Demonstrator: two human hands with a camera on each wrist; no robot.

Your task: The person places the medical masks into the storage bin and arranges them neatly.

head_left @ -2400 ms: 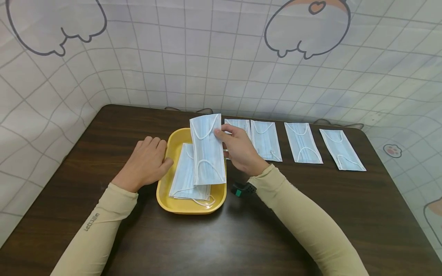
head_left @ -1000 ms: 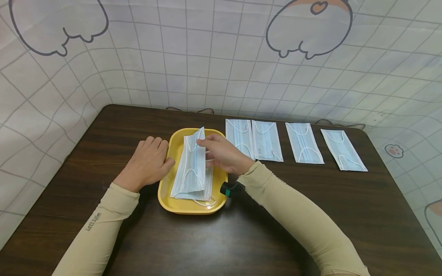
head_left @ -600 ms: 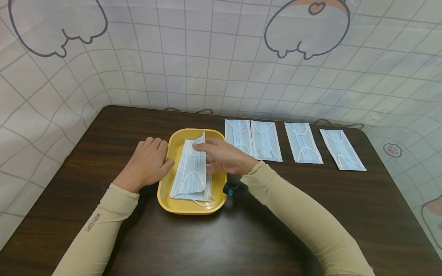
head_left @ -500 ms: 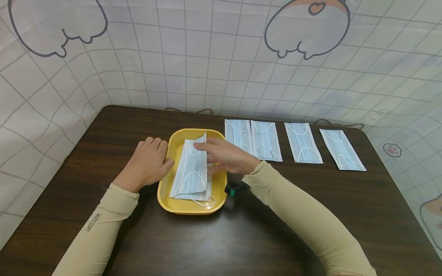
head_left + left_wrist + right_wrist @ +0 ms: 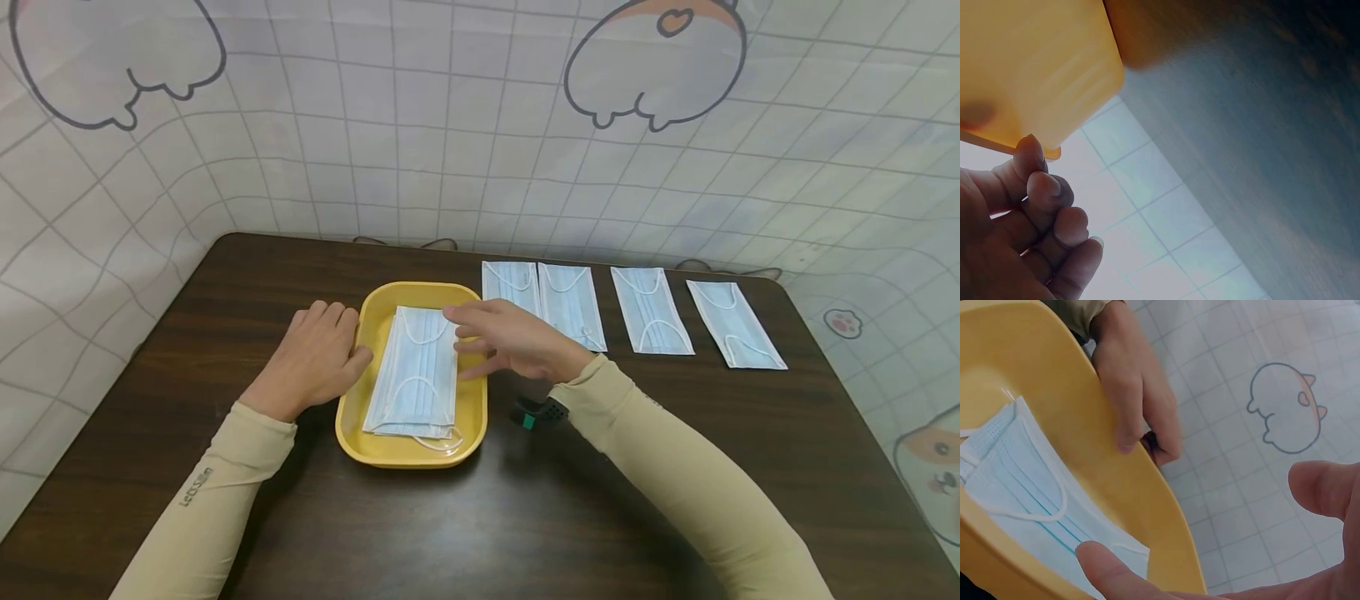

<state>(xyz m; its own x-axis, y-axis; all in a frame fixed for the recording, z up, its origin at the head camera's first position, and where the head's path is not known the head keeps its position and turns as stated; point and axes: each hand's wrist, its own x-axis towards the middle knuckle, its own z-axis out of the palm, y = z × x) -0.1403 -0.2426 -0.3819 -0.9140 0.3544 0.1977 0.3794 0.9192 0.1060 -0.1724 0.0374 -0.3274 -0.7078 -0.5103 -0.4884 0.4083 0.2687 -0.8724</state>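
Lt-blue masks stacked flat in yel. tray; 4 more masks to R.

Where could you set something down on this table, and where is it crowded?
Bare table: in front of the tray, between the sleeves; left of the left hand; right of the right sleeve, in front of the mask row. Crowded: the tray, with its mask stack and the right hand over its edge.
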